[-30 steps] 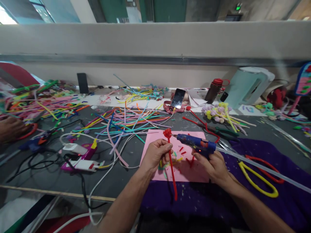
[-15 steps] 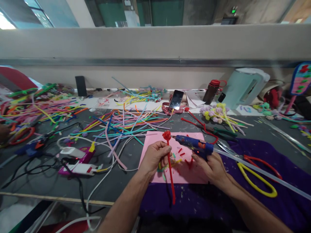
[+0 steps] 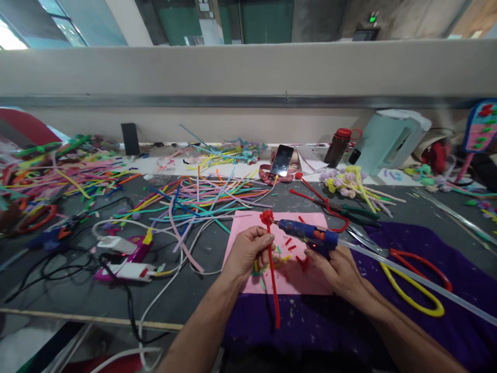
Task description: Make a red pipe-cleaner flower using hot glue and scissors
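Note:
Between the thumb and fingers of my left hand point(image 3: 251, 251) is a red pipe-cleaner flower point(image 3: 266, 217); its fuzzy stem hangs down below the hand. My right hand point(image 3: 337, 272) grips a blue hot glue gun point(image 3: 308, 233), with a long clear glue stick running out of its back to the right. The gun's nozzle points left at the flower head, at or very near its right side. Beneath both hands lies a pink sheet point(image 3: 238, 230), scattered with red, green and yellow pipe-cleaner scraps point(image 3: 288, 241).
To the right, scissors with red and yellow handles point(image 3: 413, 305) rest on purple cloth point(image 3: 462, 259). Green-handled pliers point(image 3: 359, 213) lie behind. Loose pipe cleaners point(image 3: 217, 191), a power strip point(image 3: 142, 251) and cables fill the left. A phone point(image 3: 282, 160), bottle point(image 3: 338, 147) and kettle point(image 3: 398, 140) stand farther back.
The glue gun has tilted slightly, its back end a little lower and farther left. My left hand and the red flower have hardly moved.

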### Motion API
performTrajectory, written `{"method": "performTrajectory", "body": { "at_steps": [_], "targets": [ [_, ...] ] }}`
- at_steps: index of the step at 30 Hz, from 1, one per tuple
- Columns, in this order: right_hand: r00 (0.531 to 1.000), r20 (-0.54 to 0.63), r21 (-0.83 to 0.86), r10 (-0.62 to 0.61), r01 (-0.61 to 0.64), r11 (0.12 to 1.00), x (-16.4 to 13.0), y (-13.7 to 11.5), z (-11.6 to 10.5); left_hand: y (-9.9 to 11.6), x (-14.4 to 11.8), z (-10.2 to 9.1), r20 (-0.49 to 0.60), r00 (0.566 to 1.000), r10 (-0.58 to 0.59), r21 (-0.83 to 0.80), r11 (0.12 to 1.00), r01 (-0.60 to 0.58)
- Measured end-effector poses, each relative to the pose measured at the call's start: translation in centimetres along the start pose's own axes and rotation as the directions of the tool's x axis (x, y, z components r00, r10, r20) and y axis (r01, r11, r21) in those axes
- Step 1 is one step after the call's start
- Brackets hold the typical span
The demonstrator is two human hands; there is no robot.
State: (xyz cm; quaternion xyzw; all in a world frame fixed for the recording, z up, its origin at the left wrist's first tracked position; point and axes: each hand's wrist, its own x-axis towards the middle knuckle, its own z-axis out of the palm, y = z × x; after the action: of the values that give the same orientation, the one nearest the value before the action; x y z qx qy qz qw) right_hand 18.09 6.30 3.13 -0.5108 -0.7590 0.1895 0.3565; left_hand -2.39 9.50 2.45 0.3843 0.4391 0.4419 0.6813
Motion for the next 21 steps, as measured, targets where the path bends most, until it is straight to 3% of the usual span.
{"method": "performTrajectory", "body": {
  "at_steps": [6, 10, 15, 21],
  "targets": [
    [0.998, -0.003, 0.0, -0.056, 0.056, 0.998, -0.1, -0.14, -0.1, 0.17, 0.02, 0.04, 0.001, 1.0, 0.001, -0.042, 0.999, -0.001],
    [1.0, 0.012, 0.003, -0.025, 0.025, 1.0, -0.12, 0.19, 0.0, 0.16, -0.05, -0.01, 0.012, 1.0, 0.004, -0.033, 0.999, -0.003],
    [0.996, -0.078, -0.006, -0.032, 0.032, 0.999, -0.02, 0.63, 0.25, 0.01, -0.11, -0.08, 0.029, 0.999, 0.015, 0.005, 1.0, -0.015],
    [0.999, 0.033, -0.016, -0.01, 0.01, 1.0, -0.11, 0.23, -0.03, 0.14, -0.12, 0.0, 0.0, 1.0, 0.008, -0.008, 1.0, -0.008]
  ]
}}
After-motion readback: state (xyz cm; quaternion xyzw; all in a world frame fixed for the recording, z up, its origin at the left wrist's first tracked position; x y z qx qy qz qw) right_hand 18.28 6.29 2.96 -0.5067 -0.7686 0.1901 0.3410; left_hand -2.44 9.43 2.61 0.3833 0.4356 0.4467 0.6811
